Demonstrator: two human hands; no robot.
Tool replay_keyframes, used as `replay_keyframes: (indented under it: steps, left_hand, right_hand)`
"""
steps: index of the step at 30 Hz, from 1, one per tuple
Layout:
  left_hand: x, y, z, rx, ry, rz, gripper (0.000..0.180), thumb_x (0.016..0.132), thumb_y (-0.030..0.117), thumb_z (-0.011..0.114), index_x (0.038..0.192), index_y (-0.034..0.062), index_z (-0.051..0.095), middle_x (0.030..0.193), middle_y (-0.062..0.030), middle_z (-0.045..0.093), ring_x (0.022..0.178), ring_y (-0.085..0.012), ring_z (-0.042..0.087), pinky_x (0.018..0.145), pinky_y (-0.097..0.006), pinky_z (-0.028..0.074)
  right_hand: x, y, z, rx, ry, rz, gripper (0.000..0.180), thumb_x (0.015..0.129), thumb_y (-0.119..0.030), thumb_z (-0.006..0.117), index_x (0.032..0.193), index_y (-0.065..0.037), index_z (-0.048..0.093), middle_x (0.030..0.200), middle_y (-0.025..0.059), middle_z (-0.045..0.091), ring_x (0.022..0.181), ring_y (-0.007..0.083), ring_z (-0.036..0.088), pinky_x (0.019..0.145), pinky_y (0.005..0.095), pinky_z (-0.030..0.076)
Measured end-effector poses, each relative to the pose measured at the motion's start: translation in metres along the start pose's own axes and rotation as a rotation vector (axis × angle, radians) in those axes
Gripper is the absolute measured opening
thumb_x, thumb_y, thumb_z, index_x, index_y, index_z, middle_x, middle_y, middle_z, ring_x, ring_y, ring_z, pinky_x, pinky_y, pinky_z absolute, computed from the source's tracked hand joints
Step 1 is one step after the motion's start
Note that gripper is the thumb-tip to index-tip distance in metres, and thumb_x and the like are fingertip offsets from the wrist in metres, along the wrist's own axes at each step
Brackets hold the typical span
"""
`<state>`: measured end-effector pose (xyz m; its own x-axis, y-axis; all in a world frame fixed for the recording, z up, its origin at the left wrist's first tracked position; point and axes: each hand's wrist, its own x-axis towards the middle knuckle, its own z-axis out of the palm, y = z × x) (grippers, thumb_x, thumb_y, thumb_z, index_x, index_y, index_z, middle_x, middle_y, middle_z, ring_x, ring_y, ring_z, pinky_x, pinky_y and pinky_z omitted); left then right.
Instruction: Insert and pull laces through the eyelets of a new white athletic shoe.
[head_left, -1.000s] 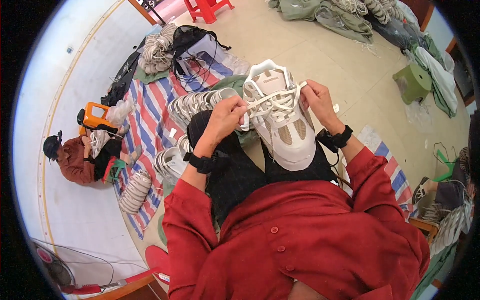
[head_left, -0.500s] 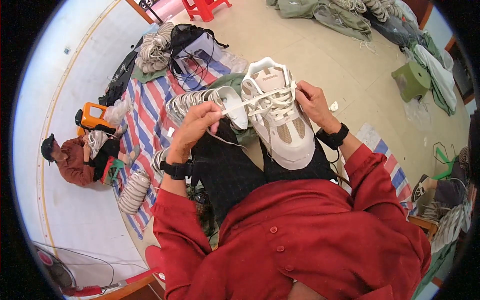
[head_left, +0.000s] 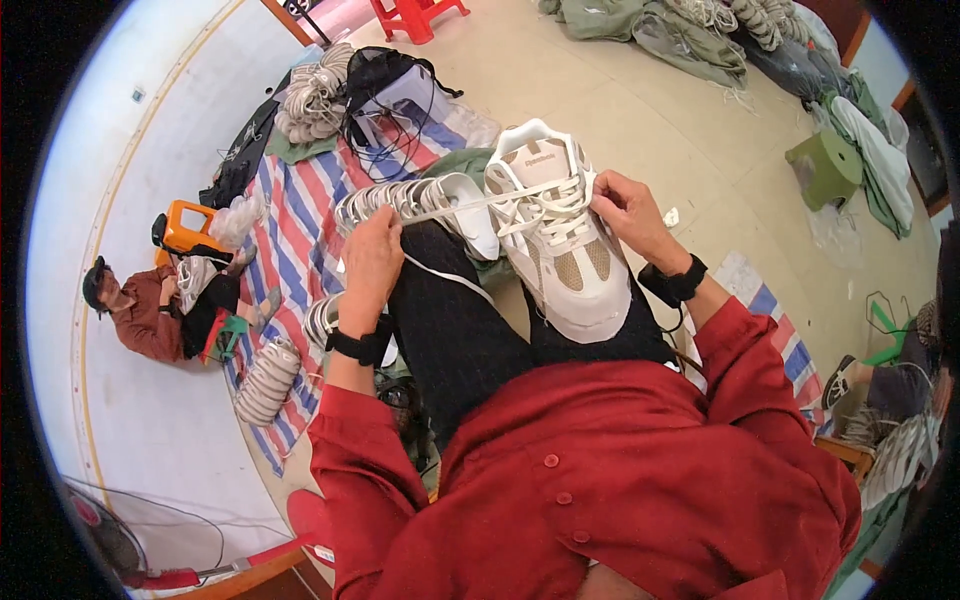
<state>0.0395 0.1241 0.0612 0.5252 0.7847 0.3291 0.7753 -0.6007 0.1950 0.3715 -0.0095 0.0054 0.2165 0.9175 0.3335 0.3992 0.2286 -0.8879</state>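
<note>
A white and beige sneaker [head_left: 590, 300] rests on my right thigh, its toe pointing toward me. A pale shoelace [head_left: 450, 210] is threaded in its eyelets and stretches left across the opening. My left hand [head_left: 372, 262] is closed on that lace, and a loose length hangs from it over my dark trouser leg. At the sneaker's right eyelet edge, my right hand [head_left: 632, 215] pinches the upper beside the lace. Left of the sneaker, a row of nested shoe uppers [head_left: 415, 200] lies near my knee.
A striped sheet [head_left: 290, 210] covers the floor to the left, with a bundle of shoe uppers [head_left: 268, 382] on it. A person [head_left: 150, 315] sits there handling a shoe upper. A green stool [head_left: 825, 165] stands at right, a red stool [head_left: 420, 18] at the far side.
My left hand has moved left and slightly down, drawing a longer stretch of lace away from the sneaker. My right hand stays at the sneaker's edge.
</note>
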Motion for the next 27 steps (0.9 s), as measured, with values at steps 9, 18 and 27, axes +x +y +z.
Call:
replay_keyframes:
  steps: [9,18,27]
  left_hand:
    - [-0.004,0.118,0.005,-0.414,0.189,0.358,0.020,0.076,0.009,0.067,0.095,0.0027,0.062,0.092,-0.0145,0.061,0.086,-0.0324,0.061,0.077,-0.037,0.049]
    - [0.015,0.124,0.038,-0.434,0.056,0.329,0.013,0.075,0.008,0.066,0.087,0.0025,0.061,0.081,-0.0121,0.058,0.083,-0.0293,0.058,0.072,-0.036,0.047]
    - [0.038,0.117,0.018,-0.759,-0.216,0.151,0.013,0.075,0.012,0.067,0.078,0.0009,0.063,0.081,-0.0111,0.061,0.080,-0.0249,0.058,0.075,-0.035,0.045]
  right_hand:
    - [-0.014,-0.014,-0.022,0.056,0.169,-0.019,0.007,0.087,-0.008,0.060,0.086,-0.001,0.057,0.071,-0.0015,0.053,0.064,0.0054,0.048,0.056,0.0221,0.041]
    - [-0.003,-0.039,0.007,-0.317,-0.051,-0.359,0.014,0.082,-0.009,0.064,0.094,-0.006,0.057,0.097,0.0116,0.058,0.072,0.0315,0.059,0.064,0.0393,0.049]
    - [0.013,-0.035,-0.005,-0.087,-0.100,-0.083,0.009,0.088,-0.009,0.056,0.088,0.000,0.055,0.069,0.0128,0.055,0.064,0.0230,0.056,0.060,0.0332,0.044]
